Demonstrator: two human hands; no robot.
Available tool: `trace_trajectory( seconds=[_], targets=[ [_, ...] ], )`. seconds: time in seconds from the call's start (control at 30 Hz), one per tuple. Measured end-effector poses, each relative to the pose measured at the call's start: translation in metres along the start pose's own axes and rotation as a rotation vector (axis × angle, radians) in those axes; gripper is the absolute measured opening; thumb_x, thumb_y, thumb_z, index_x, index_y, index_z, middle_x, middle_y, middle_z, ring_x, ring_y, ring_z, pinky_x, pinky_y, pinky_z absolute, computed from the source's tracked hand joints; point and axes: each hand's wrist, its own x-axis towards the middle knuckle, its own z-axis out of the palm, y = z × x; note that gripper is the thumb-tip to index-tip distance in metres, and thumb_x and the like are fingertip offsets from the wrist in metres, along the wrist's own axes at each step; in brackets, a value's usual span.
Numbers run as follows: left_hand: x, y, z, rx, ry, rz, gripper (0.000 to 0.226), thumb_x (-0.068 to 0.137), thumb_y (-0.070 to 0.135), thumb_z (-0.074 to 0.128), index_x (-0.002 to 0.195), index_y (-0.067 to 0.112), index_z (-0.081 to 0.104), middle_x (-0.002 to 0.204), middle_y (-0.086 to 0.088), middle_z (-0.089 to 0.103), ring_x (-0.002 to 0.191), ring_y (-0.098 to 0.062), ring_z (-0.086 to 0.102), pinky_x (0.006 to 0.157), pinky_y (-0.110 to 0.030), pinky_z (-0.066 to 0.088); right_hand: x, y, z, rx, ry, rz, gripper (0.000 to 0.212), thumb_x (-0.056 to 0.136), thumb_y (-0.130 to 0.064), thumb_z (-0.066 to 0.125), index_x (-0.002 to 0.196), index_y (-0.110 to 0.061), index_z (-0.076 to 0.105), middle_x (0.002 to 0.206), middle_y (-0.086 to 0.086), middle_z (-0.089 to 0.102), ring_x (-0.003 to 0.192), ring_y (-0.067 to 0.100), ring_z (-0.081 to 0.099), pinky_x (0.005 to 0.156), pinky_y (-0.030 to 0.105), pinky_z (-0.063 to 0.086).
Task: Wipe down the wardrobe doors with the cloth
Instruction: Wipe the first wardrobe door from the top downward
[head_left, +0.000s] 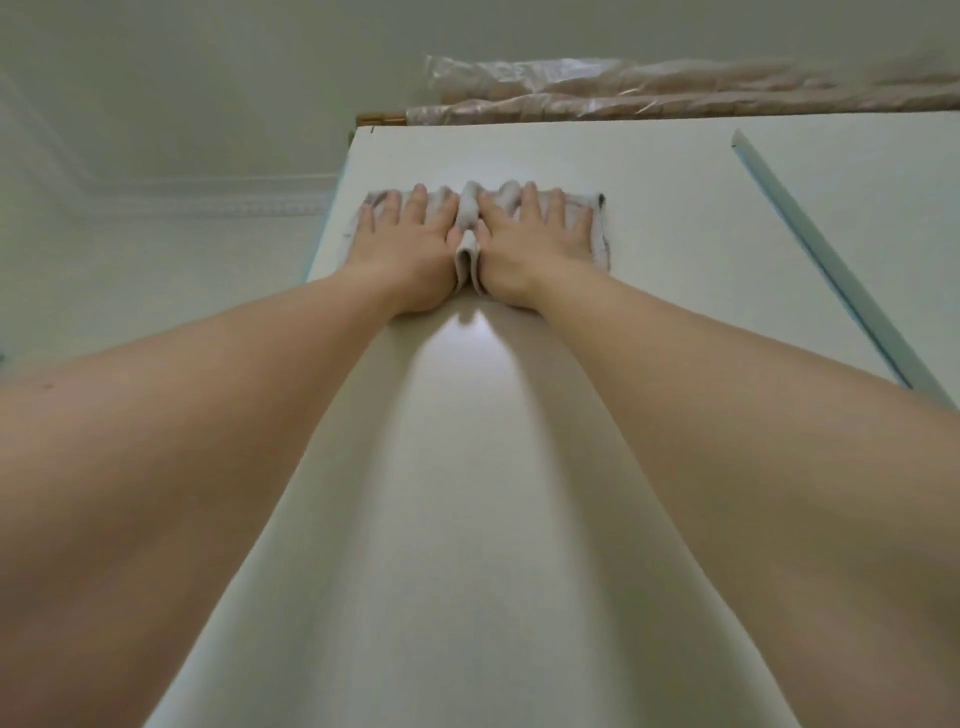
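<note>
Pressing pale grey fabric cloth (469, 205) high on glossy white wardrobe door (467, 441) with left hand (410, 234) and right hand (530, 239), both splayed wide, side by side along its crosswise length.

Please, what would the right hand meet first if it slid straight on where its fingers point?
Only bare white wardrobe door up to its top edge; the plastic-wrapped rolls probably sit farther back.

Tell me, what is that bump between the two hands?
A bunched-up ridge of the cloth stands between the left hand and the right hand, which press it flat-fingered on the wardrobe door. The head view shows it.
</note>
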Motion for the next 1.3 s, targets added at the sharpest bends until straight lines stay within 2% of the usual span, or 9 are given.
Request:
trace_trajectory(
  seconds=[0.1,0.3,0.47,0.77,1.0,1.13,1.23,1.3],
  targets=[
    [-0.012,-0.006,0.001,-0.039,0.034,0.007,0.056,0.102,0.04,0.015,0.153,0.02,0.003,0.16,-0.007,-0.001,0.147,-0.026,-0.002,0.118,-0.043,-0.003,-0.008,-0.012,0.005,0.001,0.023,-0.079,0.056,0.101,-0.04,0.015,0.153,-0.025,0.0,0.16,0.005,-0.008,0.146,0.029,-0.01,0.115,0.054,-0.009],
    [-0.043,-0.022,0.001,-0.078,0.079,0.053,0.053,0.103,0.031,0.02,0.152,0.016,0.01,0.16,-0.005,0.008,0.146,-0.023,0.005,0.118,-0.04,0.002,-0.028,-0.024,0.01,-0.004,0.005,-0.226,0.056,0.101,-0.04,0.014,0.153,-0.024,-0.001,0.161,0.002,-0.006,0.147,0.025,-0.008,0.117,0.048,-0.006],
    [-0.081,-0.032,0.002,-0.076,0.081,0.072,0.053,0.103,0.03,0.021,0.152,0.015,0.01,0.16,-0.005,0.008,0.146,-0.021,0.004,0.118,-0.037,0.001,-0.061,-0.037,0.017,-0.006,0.012,-0.237,0.054,0.102,-0.033,0.011,0.153,-0.022,-0.001,0.161,0.001,-0.005,0.147,0.022,-0.007,0.118,0.045,-0.006],
    [-0.156,-0.034,0.008,-0.06,0.1,0.074,0.054,0.101,0.03,0.022,0.152,0.016,0.01,0.159,-0.006,0.01,0.146,-0.022,0.004,0.118,-0.037,0.0,-0.132,-0.053,0.028,-0.023,0.026,-0.237,0.055,0.102,-0.034,0.014,0.153,-0.021,-0.003,0.161,0.0,-0.005,0.147,0.02,-0.007,0.117,0.04,-0.008],
    [-0.204,-0.035,0.003,-0.035,0.047,0.1,0.066,0.092,0.04,0.005,0.151,0.012,0.013,0.158,-0.011,0.014,0.146,-0.027,0.007,0.119,-0.042,0.004,-0.178,-0.063,0.031,-0.041,0.0,-0.256,0.057,0.101,-0.036,0.015,0.152,-0.019,-0.003,0.161,0.003,-0.003,0.146,0.022,-0.008,0.117,0.043,-0.008],
    [-0.215,-0.028,0.003,-0.028,-0.007,0.038,0.075,0.085,0.046,-0.005,0.152,0.014,0.009,0.159,-0.011,0.007,0.146,-0.028,0.001,0.118,-0.044,0.0,-0.183,-0.054,0.03,-0.095,-0.039,-0.342,0.057,0.101,-0.037,0.017,0.152,-0.021,-0.001,0.161,0.004,-0.003,0.146,0.024,-0.008,0.117,0.046,-0.009],
    [-0.208,-0.015,0.007,-0.004,-0.011,-0.045,0.075,0.084,0.05,-0.004,0.152,0.021,0.005,0.159,-0.012,0.002,0.145,-0.032,-0.003,0.116,-0.049,-0.005,-0.17,-0.033,0.025,-0.059,-0.045,-0.316,0.056,0.1,-0.043,0.022,0.152,-0.031,0.004,0.161,0.004,-0.003,0.146,0.025,-0.008,0.115,0.049,-0.012],
    [-0.195,-0.001,0.012,-0.025,-0.001,-0.09,0.07,0.086,0.051,0.003,0.152,0.028,0.004,0.159,-0.013,0.001,0.144,-0.036,-0.004,0.114,-0.053,-0.008,-0.16,-0.017,0.021,-0.045,-0.026,-0.265,0.056,0.099,-0.046,0.022,0.151,-0.035,0.006,0.161,0.004,-0.003,0.146,0.025,-0.008,0.114,0.049,-0.013]
  ],
)
